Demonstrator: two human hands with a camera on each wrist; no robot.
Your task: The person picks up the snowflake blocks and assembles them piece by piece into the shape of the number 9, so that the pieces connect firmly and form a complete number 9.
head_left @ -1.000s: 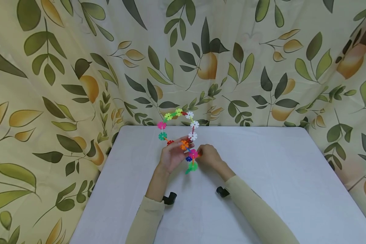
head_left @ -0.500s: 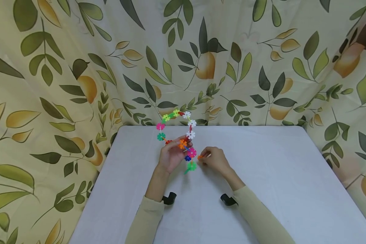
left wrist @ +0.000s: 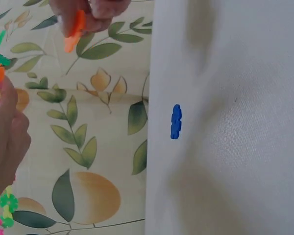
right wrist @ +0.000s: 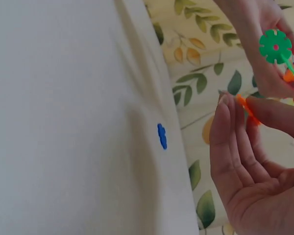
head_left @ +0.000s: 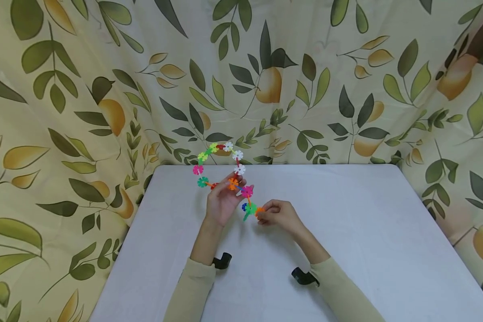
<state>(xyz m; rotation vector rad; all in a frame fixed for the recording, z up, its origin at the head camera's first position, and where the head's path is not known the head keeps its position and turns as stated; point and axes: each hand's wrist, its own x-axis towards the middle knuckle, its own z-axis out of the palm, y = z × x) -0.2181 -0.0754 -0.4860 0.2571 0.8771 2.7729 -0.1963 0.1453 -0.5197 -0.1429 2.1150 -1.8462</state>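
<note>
My left hand (head_left: 221, 206) holds a ring-shaped chain of colourful notched plastic discs, gripping it near an orange disc (head_left: 233, 184). The ring rises above the fingers, with white discs (head_left: 239, 169) on its right side. A short tail hangs down past a pink disc (head_left: 247, 192) to a green disc (right wrist: 275, 46). My right hand (head_left: 281, 215) pinches a loose orange disc (right wrist: 247, 108) between thumb and fingers. In the head view that disc overlaps the green end; both wrist views show a gap between them. Part of the ring is hidden behind the left fingers.
A single blue disc (left wrist: 176, 122) lies on the white-covered table (head_left: 366, 232), below the hands. Behind the table hangs a leaf-patterned curtain (head_left: 306, 89). Black wrist devices (head_left: 304, 276) sit under both forearms.
The right hand has drawn back from the pink disc, then moved down beside the green end with the orange disc. The left hand has shifted the chain left and slightly up.
</note>
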